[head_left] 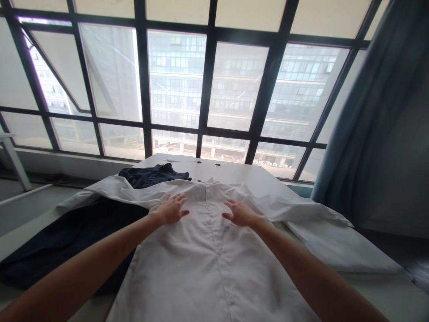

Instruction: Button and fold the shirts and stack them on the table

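A white button-up shirt [201, 264] lies spread front side up, its collar at the far end and its sleeves stretched out to both sides. On the left half of its chest rests my left hand [170, 209], flat with the fingers apart. My right hand [239, 213] lies on the right half, its fingers likewise spread. Between the two hands runs the buttoned front placket. Neither hand grips the cloth.
Dark navy cloth [77, 237] lies under the left sleeve, with another dark garment [154, 175] beyond it. Folded white fabric [342, 246] sits on the right of the white table [271, 181]. Large windows [177, 80] stand behind, and a blue-grey curtain [362, 116] hangs at right.
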### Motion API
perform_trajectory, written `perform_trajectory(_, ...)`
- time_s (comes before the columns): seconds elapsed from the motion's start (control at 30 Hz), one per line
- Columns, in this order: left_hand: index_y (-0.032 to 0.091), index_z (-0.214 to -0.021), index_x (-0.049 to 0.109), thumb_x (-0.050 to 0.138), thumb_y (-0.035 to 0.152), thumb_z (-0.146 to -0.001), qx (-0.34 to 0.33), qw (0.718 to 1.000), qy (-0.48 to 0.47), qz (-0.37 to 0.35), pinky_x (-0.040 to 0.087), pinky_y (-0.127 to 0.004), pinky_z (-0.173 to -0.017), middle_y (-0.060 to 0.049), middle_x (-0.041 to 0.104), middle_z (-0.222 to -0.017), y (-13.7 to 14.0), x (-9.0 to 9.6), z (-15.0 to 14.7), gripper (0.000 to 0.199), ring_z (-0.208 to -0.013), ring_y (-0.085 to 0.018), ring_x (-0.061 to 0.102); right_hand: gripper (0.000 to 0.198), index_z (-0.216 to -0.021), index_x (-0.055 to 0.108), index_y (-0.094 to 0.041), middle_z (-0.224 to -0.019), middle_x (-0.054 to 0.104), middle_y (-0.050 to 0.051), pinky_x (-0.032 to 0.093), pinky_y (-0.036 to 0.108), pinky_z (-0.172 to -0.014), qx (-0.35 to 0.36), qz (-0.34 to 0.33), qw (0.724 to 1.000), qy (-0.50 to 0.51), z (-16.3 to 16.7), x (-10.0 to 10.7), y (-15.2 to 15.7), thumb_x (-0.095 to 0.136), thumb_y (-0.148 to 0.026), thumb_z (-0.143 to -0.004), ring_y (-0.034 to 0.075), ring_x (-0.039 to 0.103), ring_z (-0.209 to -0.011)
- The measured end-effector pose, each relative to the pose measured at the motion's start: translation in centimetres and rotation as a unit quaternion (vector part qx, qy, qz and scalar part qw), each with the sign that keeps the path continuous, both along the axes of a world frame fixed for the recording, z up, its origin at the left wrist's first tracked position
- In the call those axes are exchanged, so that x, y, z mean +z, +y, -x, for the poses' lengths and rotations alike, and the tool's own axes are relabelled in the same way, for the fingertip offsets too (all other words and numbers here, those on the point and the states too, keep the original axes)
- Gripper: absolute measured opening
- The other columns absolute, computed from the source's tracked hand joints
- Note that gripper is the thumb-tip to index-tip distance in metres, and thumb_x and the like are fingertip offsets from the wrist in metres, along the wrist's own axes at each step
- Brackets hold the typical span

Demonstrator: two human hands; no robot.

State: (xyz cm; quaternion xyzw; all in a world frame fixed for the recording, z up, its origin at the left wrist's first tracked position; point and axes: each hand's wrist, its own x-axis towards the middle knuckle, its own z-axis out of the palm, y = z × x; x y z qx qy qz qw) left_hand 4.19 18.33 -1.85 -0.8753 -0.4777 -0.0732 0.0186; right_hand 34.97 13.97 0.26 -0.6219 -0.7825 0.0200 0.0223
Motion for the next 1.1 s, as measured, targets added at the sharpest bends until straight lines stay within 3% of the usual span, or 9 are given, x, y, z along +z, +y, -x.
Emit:
perform_trajectory(0.13, 0.021, -0.155, 0.032, 0.034, 0.059, -0.099, -0.085, 0.992, 0.019, 0.092, 0.006, -0.058, -0.119, -0.013, 0.019, -0.162, -3.9, -1.4, 0.0, 0.067, -0.150, -0.032, 0.015, 0.062, -0.154, 0.034, -0.016, -0.162, 0.024, 0.014, 0.020, 0.058, -0.117, -0.016, 0.031, 0.999, 0.018, 1.2, -3.2, -4.3, 0.031, -0.048, -0.100, 0.033, 0.020, -0.149)
perform_trajectory(0.3, 0.023, -0.156, 0.028, 0.033, 0.057, -0.100, -0.118, 0.985, 0.017, 0.123, 0.009, -0.058, -0.118, -0.014, 0.016, -0.162, -6.6, -2.2, 1.6, 0.066, -0.150, -0.033, 0.014, 0.067, -0.156, 0.029, -0.017, -0.163, 0.020, 0.013, 0.020, 0.056, -0.117, -0.023, 0.049, 0.998, 0.017, 1.3, -3.7, -8.1, 0.026, -0.054, -0.100, 0.032, 0.017, -0.150)
perform_trajectory(0.4, 0.024, -0.155, 0.032, 0.040, 0.060, -0.097, -0.117, 0.984, 0.027, 0.133, 0.015, -0.056, -0.117, -0.014, 0.021, -0.162, -7.9, -1.2, 1.9, 0.069, -0.149, -0.035, 0.019, 0.066, -0.152, 0.037, -0.016, -0.160, 0.027, 0.016, 0.027, 0.052, -0.115, -0.007, 0.043, 0.999, 0.014, 1.6, -2.7, -9.5, 0.034, -0.055, -0.098, 0.033, 0.026, -0.147)
perform_trajectory(0.47, 0.023, -0.148, 0.045, 0.049, 0.057, -0.093, -0.106, 0.986, 0.026, 0.130, 0.024, -0.052, -0.115, -0.016, 0.035, -0.157, -8.6, 0.0, 1.2, 0.065, -0.143, -0.036, 0.032, 0.059, -0.141, 0.053, -0.014, -0.151, 0.044, 0.020, 0.038, 0.044, -0.107, -0.001, 0.023, 1.000, 0.014, 2.3, -1.7, -9.8, 0.045, -0.051, -0.095, 0.033, 0.044, -0.136)
perform_trajectory(0.57, 0.018, -0.117, 0.071, 0.052, 0.042, -0.093, -0.080, 0.992, -0.013, 0.095, 0.041, -0.042, -0.102, -0.017, 0.063, -0.129, -9.2, 1.7, -1.2, 0.039, -0.115, -0.032, 0.060, 0.038, -0.108, 0.072, -0.015, -0.119, 0.069, 0.016, 0.047, 0.032, -0.086, -0.025, -0.018, 0.999, 0.026, 4.2, -0.1, -9.5, 0.054, -0.045, -0.091, 0.027, 0.065, -0.104)
perform_trajectory(0.67, 0.016, -0.086, 0.076, 0.054, 0.031, -0.089, -0.062, 0.991, -0.084, 0.082, 0.048, -0.036, -0.082, -0.015, 0.072, -0.095, -9.4, 2.2, -4.2, 0.027, -0.086, -0.028, 0.067, 0.038, -0.084, 0.074, -0.018, -0.088, 0.075, 0.011, 0.046, 0.027, -0.069, -0.032, -0.005, 0.998, 0.050, 6.5, 0.8, -9.1, 0.056, -0.051, -0.088, 0.022, 0.068, -0.081)
perform_trajectory(0.77, 0.016, -0.068, 0.073, 0.060, 0.022, -0.079, -0.051, 0.981, -0.146, 0.117, 0.047, -0.035, -0.070, -0.012, 0.070, -0.074, -9.1, 1.6, -6.6, 0.018, -0.074, -0.027, 0.064, 0.039, -0.070, 0.072, -0.018, -0.073, 0.072, 0.011, 0.044, 0.026, -0.060, -0.025, 0.037, 0.998, 0.054, 8.0, 0.8, -8.6, 0.058, -0.051, -0.084, 0.022, 0.067, -0.071)
perform_trajectory(1.0, 0.016, -0.046, 0.057, 0.062, 0.010, -0.067, -0.025, 0.960, -0.187, 0.208, 0.040, -0.034, -0.057, -0.005, 0.048, -0.043, -7.9, 0.5, -8.5, 0.023, -0.053, -0.021, 0.053, 0.019, -0.053, 0.066, -0.019, -0.035, 0.049, 0.001, 0.044, 0.024, -0.044, -0.050, 0.166, 0.976, 0.133, 8.2, 0.1, -7.1, 0.067, -0.024, -0.071, 0.017, 0.056, -0.043)
perform_trajectory(1.1, 0.016, -0.044, 0.056, 0.064, 0.009, -0.063, -0.009, 0.937, -0.214, 0.277, 0.040, -0.032, -0.052, -0.003, 0.043, -0.038, -7.6, 0.7, -8.5, 0.022, -0.047, -0.019, 0.050, 0.019, -0.048, 0.061, -0.020, -0.033, 0.049, 0.001, 0.043, 0.025, -0.038, -0.065, 0.155, 0.962, 0.216, 8.2, -0.1, -6.7, 0.069, -0.014, -0.064, 0.017, 0.054, -0.038)
